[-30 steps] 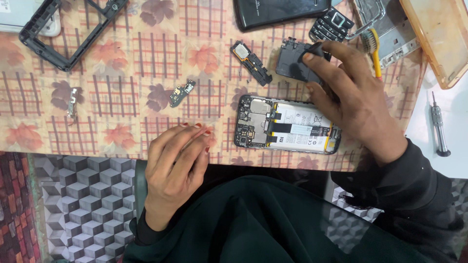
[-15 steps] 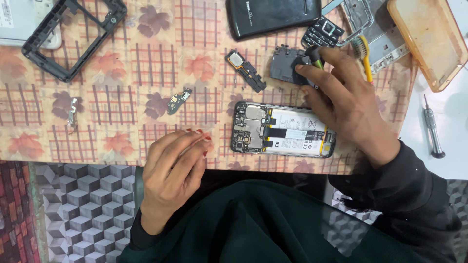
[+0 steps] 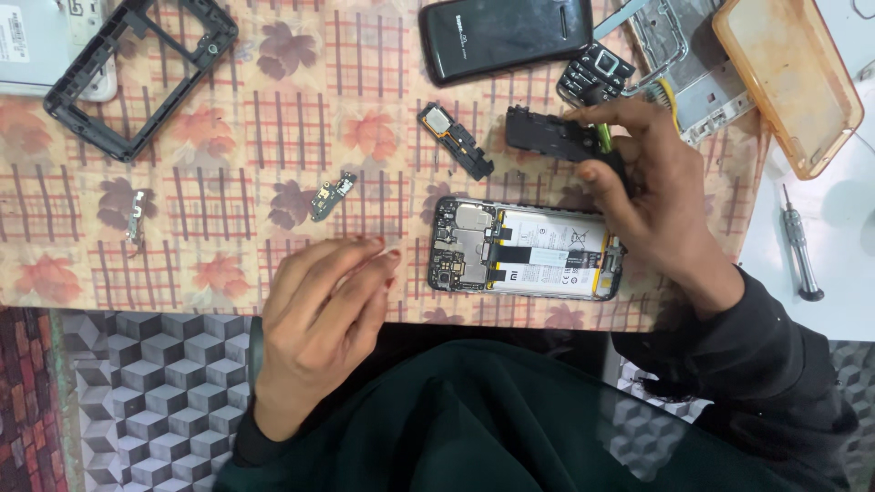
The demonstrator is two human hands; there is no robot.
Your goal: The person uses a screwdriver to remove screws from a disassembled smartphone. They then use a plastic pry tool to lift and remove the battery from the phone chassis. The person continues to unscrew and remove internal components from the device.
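- Right hand (image 3: 652, 182): the grip is closed on a black plastic cover plate (image 3: 547, 135), pinched at its right end, with a green-yellow tool (image 3: 603, 137) tucked between the fingers. A second ago the fingers lay flat over this plate on the table; now the plate is more exposed and tilts up at the held end, so it appears to be coming off the surface.
- Just near of that hand lies the opened phone (image 3: 527, 248), back off, battery and board showing. It has not moved on the cloth.
- Left hand (image 3: 321, 305): unchanged, holding nothing, fingers loosely curled, tips resting at the near table edge (image 3: 182, 301), left of the phone.
- Small speaker module (image 3: 454, 139) lies just left of the plate; a small green board (image 3: 332, 195) sits further left.
- Far side: black phone back (image 3: 507, 36), keypad piece (image 3: 594, 76), metal frame (image 3: 679, 55), orange case (image 3: 788, 77).
- Far left: black frame (image 3: 137, 73). Right: screwdriver (image 3: 802, 248).
- Loose parts crowd the plate's surroundings.
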